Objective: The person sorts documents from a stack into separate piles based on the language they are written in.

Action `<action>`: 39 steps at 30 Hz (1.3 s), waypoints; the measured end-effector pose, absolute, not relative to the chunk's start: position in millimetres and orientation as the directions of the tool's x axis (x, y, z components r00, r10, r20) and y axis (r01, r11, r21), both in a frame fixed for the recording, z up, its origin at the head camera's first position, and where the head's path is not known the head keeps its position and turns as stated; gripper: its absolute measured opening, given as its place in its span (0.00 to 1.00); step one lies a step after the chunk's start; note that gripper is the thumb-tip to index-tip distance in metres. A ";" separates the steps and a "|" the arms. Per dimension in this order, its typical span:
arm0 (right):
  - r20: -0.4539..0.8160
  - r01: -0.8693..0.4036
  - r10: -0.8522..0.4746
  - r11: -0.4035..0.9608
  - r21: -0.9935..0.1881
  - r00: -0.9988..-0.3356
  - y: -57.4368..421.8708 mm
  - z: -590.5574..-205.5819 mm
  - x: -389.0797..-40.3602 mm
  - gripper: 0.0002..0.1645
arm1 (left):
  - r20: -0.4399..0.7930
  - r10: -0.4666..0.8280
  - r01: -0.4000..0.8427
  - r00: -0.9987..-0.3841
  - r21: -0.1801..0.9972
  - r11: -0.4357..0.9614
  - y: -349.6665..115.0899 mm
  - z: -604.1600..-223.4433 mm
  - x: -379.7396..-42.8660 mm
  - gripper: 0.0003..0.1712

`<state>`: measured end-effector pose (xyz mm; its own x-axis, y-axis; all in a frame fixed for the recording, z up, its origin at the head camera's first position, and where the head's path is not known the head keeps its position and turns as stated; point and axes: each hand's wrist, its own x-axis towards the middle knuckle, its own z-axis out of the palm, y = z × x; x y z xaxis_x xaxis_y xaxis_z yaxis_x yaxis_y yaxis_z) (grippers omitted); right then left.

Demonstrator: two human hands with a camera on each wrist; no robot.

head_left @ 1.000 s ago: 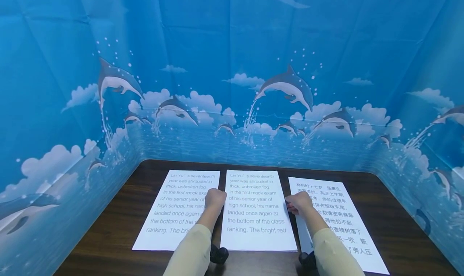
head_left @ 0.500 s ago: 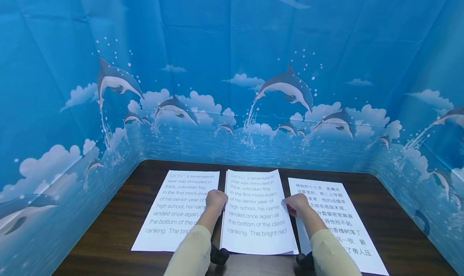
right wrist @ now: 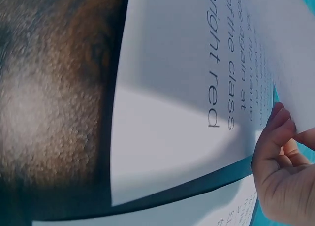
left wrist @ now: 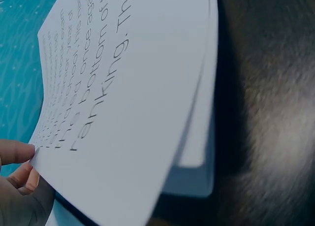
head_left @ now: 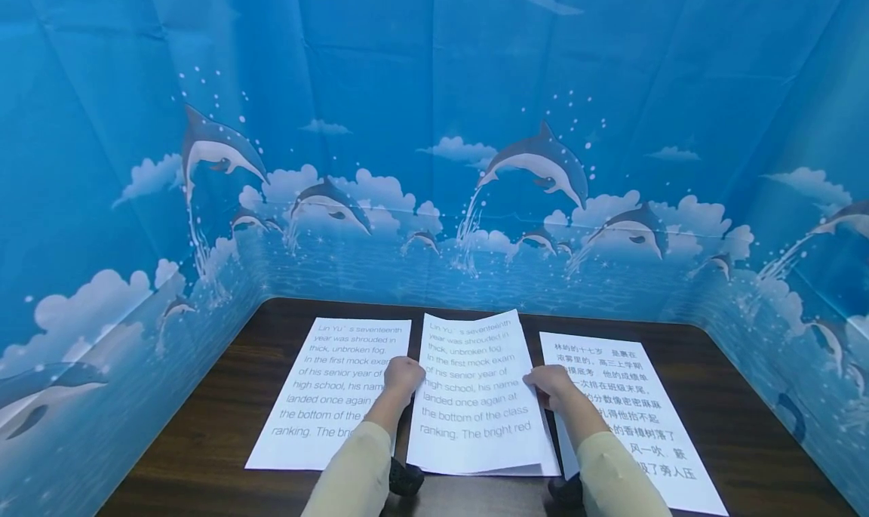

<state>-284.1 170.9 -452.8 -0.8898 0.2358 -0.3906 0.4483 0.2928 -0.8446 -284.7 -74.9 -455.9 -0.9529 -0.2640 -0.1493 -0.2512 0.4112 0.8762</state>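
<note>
In the head view, a white sheet of paper (head_left: 468,419) with large English print is lifted and bowed above a matching sheet beneath it, whose corner (head_left: 551,464) shows at lower right. My left hand (head_left: 403,377) pinches the lifted sheet's left edge between thumb and fingers. On the opposite edge, my right hand (head_left: 553,385) pinches the same sheet. The left wrist view shows the raised paper (left wrist: 133,113) curving away from the paper under it. From the right wrist, the printed lower sheet (right wrist: 162,113) lies on the table, with the raised paper's underside (right wrist: 298,39) above it.
Another English-printed sheet (head_left: 319,404) lies to the left, partly under my left forearm. A sheet with Chinese print (head_left: 634,396) lies to the right, partly behind my right arm. The dark wooden table (head_left: 183,441) ends at a blue dolphin-print curtain (head_left: 434,124).
Both hands have taken hold of the middle top sheet and raised it off the one below, and it has shifted slightly left. The right hand has moved a little left with it.
</note>
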 end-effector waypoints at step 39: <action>-0.411 0.429 0.127 0.210 -0.878 -0.903 110.4 -412.3 -295.4 0.15 | -0.203 -0.332 -0.315 -0.921 0.890 0.331 -157.7 -404.8 -293.3 0.16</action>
